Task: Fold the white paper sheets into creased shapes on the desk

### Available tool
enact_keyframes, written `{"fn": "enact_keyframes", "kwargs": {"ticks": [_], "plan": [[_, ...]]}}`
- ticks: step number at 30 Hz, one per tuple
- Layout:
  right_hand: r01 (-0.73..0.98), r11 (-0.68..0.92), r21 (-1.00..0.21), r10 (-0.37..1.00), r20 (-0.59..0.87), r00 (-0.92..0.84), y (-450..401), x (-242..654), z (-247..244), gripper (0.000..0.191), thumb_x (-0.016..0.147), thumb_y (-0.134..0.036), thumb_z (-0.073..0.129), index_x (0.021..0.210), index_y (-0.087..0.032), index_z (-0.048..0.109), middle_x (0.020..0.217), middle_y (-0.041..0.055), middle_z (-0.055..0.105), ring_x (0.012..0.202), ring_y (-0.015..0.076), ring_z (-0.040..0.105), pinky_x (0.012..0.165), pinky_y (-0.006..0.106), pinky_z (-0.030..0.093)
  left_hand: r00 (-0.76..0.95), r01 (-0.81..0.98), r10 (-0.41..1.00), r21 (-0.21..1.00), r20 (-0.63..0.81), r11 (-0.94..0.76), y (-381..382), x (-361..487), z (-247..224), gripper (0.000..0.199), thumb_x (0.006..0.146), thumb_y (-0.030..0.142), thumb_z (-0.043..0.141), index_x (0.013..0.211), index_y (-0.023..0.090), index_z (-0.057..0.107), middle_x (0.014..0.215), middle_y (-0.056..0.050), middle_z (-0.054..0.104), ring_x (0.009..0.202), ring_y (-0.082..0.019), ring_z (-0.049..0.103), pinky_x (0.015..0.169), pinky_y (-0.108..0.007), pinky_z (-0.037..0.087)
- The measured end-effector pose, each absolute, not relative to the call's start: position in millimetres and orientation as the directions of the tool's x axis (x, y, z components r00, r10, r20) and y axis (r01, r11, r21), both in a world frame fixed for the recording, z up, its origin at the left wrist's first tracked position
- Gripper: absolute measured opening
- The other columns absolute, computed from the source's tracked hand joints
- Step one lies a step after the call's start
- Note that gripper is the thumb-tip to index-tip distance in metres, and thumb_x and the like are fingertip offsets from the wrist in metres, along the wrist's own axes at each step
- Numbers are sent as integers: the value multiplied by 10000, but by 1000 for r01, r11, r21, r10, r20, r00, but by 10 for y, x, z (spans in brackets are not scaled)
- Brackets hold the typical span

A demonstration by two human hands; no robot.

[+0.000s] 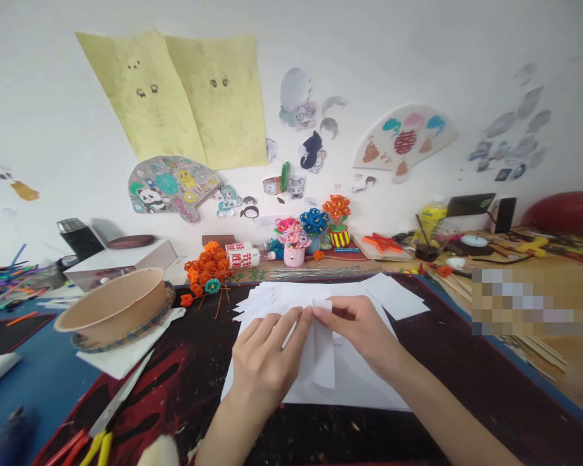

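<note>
A narrow folded strip of white paper (324,362) is held up over a pile of white sheets (369,395) in the middle of the dark mat. My left hand (267,353) pinches its upper left edge between thumb and forefinger. At the top right of the strip, the thumb and fingers of my right hand (362,330) are closed on it. Both sets of fingertips nearly meet near the strip's top. The other fingers of my left hand rest bent above the sheets. Part of the strip's top is hidden behind the fingers.
Scissors (121,395) lie at the lower left, near a tan bowl (111,310). Orange craft flowers (208,268) and small flower pots (295,254) line the back by the wall. Thin sticks (539,346) lie at right, and a black flask (80,239) stands at left.
</note>
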State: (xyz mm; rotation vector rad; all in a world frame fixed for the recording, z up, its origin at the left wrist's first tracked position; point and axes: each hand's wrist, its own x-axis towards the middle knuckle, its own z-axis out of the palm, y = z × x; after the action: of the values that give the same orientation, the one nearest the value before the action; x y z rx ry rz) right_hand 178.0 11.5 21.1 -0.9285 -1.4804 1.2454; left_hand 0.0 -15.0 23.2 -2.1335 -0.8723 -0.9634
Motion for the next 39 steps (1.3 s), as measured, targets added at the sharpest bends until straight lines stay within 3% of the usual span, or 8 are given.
{"fn": "enact_keyframes", "kwargs": {"ticks": [3, 6, 12, 20, 28, 32, 35, 39], "plan": [[-35, 189, -981, 947, 191, -259, 111, 1777, 227, 465, 762, -575, 664, 585, -185, 483, 596, -43, 338, 573, 111, 297, 510, 259, 258, 450, 750, 364, -123, 816, -650, -163, 22, 265, 303, 848, 77, 557, 1093, 217, 669, 982, -63, 749, 741, -179, 672, 654, -295, 473], [-13, 193, -981, 943, 189, -273, 106, 1781, 244, 461, 767, -577, 654, 586, -183, 498, 582, -41, 365, 563, 113, 326, 502, 256, 274, 282, 707, 516, 188, 809, -681, -176, 61, 309, 207, 868, 119, 556, 1001, 213, 683, 873, -42, 743, 713, -164, 651, 657, -279, 483], [126, 299, -946, 917, 248, -311, 116, 1811, 231, 390, 823, -487, 619, 594, -183, 529, 568, -49, 321, 552, 112, 296, 492, 262, 235, 76, 487, 869, 742, 489, -461, -145, 110, 377, 119, 849, 289, 632, 799, 207, 703, 748, 2, 707, 607, -126, 593, 540, -217, 455], [149, 313, -938, 927, 268, -264, 91, 1772, 242, 233, 790, -417, 663, 765, -186, 641, 603, -49, 356, 569, 120, 320, 515, 261, 271, 33, 307, 940, 892, 338, -332, -114, 117, 369, 141, 804, 328, 674, 810, 194, 717, 733, -9, 664, 621, -122, 528, 559, -217, 410], [135, 252, -958, 927, 199, -318, 89, 1756, 207, 470, 805, -445, 645, 532, -206, 345, 575, -67, 219, 545, 96, 225, 482, 258, 185, 3, 64, 990, 988, 139, -139, -111, 112, 364, 226, 786, 387, 692, 823, 163, 681, 727, 3, 608, 572, -91, 479, 517, -199, 388], [104, 188, -977, 926, 141, -349, 88, 1823, 269, 473, 776, -446, 678, 517, -197, 370, 560, -72, 243, 533, 89, 253, 483, 250, 203, 15, 75, 995, 992, 97, -98, -116, 115, 387, 237, 772, 369, 709, 857, 147, 702, 672, 11, 598, 548, -82, 466, 519, -193, 389], [6, 113, -994, 952, 107, -287, 77, 1869, 326, 257, 755, -440, 715, 779, -196, 638, 666, -38, 501, 623, 125, 458, 564, 248, 353, -16, 17, 994, 994, 104, -103, -122, 128, 403, 224, 767, 345, 712, 849, 138, 698, 595, 24, 578, 527, -85, 472, 513, -192, 394], [-119, -37, -992, 977, -10, -215, 67, 1882, 317, 524, 721, -397, 769, 1203, -279, 601, 935, 20, 641, 812, 190, 598, 645, 277, 457, -103, -60, 985, 987, 142, -148, -129, 140, 413, 198, 774, 318, 702, 839, 132, 686, 573, 16, 595, 538, -94, 500, 515, -189, 403]]}}
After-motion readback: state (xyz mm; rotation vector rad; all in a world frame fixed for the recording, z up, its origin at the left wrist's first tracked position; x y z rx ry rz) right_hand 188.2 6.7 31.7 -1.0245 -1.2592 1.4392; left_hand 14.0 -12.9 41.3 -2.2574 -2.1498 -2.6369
